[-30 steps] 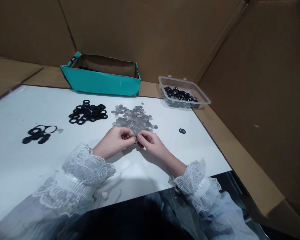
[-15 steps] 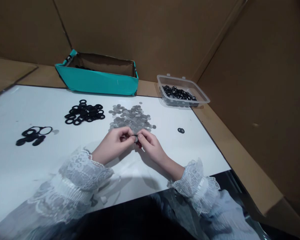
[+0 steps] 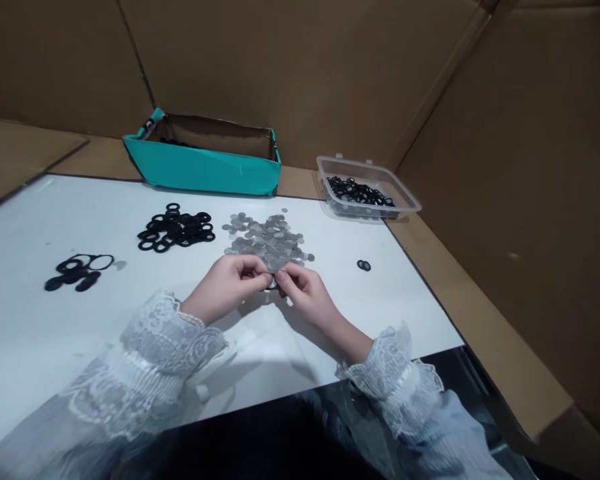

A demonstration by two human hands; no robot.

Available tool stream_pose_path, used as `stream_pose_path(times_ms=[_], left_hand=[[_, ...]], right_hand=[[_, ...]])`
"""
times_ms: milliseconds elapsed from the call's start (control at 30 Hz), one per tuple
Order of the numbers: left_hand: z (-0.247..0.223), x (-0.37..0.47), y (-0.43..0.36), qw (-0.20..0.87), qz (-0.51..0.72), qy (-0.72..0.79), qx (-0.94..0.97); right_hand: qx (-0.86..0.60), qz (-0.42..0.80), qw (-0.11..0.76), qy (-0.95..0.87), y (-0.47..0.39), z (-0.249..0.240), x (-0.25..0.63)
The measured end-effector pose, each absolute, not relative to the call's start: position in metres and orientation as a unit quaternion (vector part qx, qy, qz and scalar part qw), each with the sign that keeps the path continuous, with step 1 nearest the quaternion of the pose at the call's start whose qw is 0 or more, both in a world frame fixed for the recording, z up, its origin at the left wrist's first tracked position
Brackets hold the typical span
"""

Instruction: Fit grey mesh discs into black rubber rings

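Observation:
Between my fingertips is a small black ring (image 3: 271, 287), partly hidden by both thumbs. My left hand (image 3: 233, 283) pinches its left side. From the right, my right hand (image 3: 307, 293) grips it with thumb and forefinger. A pale patch shows inside the ring; whether it is a disc or the table behind, I cannot tell. Just beyond my hands lies a heap of thin grey discs (image 3: 267, 239). Left of that heap is a pile of black rings (image 3: 176, 228).
A teal box (image 3: 205, 172) stands at the back with dark pieces inside. A clear plastic tub (image 3: 405, 200) of black rings sits back right. Joined black rings and pads (image 3: 77, 272) lie at left, two small ringed pieces (image 3: 364, 265) at right, on the white table (image 3: 145, 280). Cardboard walls surround it.
The view has shifted slightly, so the scene sits a little further right and lower. The ring between my fingers has turned, showing its lower edge under my thumbs.

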State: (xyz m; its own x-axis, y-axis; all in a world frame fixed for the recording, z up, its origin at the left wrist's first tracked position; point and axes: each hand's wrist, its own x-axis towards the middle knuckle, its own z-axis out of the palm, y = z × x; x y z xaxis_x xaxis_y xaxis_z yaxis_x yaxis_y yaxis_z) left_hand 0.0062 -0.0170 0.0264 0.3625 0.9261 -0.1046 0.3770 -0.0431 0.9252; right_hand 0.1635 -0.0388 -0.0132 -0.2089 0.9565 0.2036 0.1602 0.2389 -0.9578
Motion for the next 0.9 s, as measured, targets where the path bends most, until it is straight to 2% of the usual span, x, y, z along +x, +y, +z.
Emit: stream_pose_path(times_ms=[233, 467, 633, 900], left_hand=[[0.0255, 0.0071, -0.019, 0.466, 0.329, 0.485, 0.662], [0.0224, 0.0043, -0.0158, 0.487, 0.23, 0.469, 0.7], [0.0232, 0.0029, -0.0163, 0.458, 0.237, 0.479, 0.71], [0.0272, 0.0045, -0.0176, 0.459, 0.3, 0.491, 0.677]], right_hand=[[-0.43, 0.478, 0.476, -0.601, -0.0397, -0.017, 0.159], [-0.454, 0.419, 0.413, -0.67, -0.0379, -0.0136, 0.1647], [-0.452, 0.415, 0.394, -0.684, -0.0374, -0.013, 0.1662], [-0.454, 0.411, 0.442, -0.655, -0.0424, -0.0152, 0.165]])
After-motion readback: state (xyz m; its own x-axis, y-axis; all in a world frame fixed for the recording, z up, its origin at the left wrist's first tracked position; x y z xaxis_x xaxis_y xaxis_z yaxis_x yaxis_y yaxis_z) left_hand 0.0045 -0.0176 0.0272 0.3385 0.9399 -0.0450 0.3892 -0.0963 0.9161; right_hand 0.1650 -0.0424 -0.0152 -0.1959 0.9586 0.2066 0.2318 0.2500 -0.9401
